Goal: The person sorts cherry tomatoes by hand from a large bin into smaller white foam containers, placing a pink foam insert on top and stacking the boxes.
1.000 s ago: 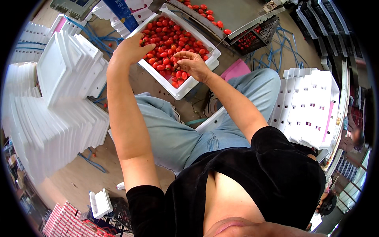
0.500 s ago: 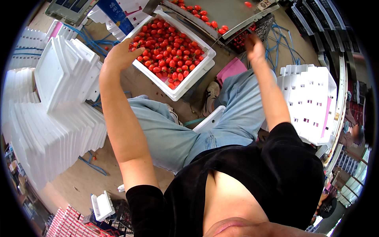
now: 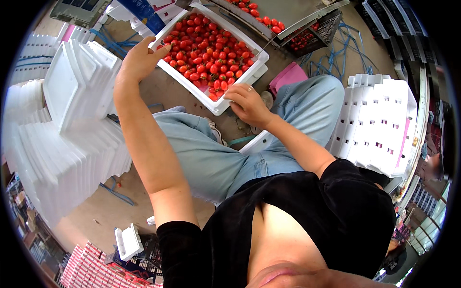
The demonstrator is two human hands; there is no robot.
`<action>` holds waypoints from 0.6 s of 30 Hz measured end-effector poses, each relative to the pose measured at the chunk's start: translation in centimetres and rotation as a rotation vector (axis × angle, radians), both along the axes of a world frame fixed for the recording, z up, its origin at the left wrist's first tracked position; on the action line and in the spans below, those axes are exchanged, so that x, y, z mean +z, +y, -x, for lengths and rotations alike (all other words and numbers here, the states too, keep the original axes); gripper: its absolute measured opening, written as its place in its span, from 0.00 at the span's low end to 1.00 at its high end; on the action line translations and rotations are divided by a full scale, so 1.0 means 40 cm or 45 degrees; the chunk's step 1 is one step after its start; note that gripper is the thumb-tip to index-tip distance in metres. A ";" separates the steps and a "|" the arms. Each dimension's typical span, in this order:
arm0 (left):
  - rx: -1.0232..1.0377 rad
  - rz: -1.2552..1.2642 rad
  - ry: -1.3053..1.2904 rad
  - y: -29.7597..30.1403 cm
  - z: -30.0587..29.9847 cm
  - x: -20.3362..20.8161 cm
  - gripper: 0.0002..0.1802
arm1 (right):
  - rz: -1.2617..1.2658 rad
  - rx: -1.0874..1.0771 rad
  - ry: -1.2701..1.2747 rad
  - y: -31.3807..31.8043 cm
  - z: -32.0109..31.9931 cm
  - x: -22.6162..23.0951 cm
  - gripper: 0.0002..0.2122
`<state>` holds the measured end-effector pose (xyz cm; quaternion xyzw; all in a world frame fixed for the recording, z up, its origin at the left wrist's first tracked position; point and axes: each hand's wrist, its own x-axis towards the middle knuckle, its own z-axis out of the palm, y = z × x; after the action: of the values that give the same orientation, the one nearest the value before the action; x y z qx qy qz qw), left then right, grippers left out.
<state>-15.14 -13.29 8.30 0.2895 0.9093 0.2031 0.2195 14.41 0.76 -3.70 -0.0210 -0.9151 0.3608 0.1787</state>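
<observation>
A white plastic crate (image 3: 218, 106) full of small red cherry tomatoes (image 3: 206, 53) sits tilted between my knees and a metal chute. My left hand (image 3: 139, 60) lies at the crate's left rim, thumb and fingers apart, with the thumb reaching over the tomatoes. At the near right corner, my right hand (image 3: 249, 105) has its fingers bent over the rim beside the tomatoes. Its fingertips are partly hidden. Beneath the crate, part of another white edge (image 3: 260, 72) shows.
More tomatoes lie along the metal chute (image 3: 300, 12), above a black crate (image 3: 319, 33). Stacked white crates stand left (image 3: 72, 153) and right (image 3: 374, 125). Blue strapping (image 3: 338, 53) and a pink sheet (image 3: 288, 77) lie on the floor.
My right hand has come from the black crate beside the chute down to the white crate's near corner. My left hand has shifted slightly up along the rim. The view has moved a little.
</observation>
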 end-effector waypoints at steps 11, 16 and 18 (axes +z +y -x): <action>0.096 -0.017 0.027 -0.065 -0.007 0.027 0.40 | -0.592 -0.123 -0.407 -0.026 0.146 -0.097 0.33; 0.092 -0.056 0.017 -0.068 0.001 0.017 0.41 | -0.429 -0.009 -0.080 -0.040 0.251 -0.059 0.17; 0.084 -0.050 -0.038 -0.048 -0.002 0.026 0.41 | -0.411 0.102 -0.051 -0.031 0.348 -0.103 0.17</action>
<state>-15.04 -15.22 9.33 0.2607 0.9107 0.2322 0.2206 0.48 -0.49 -7.81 0.0374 -0.9647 0.2154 0.1471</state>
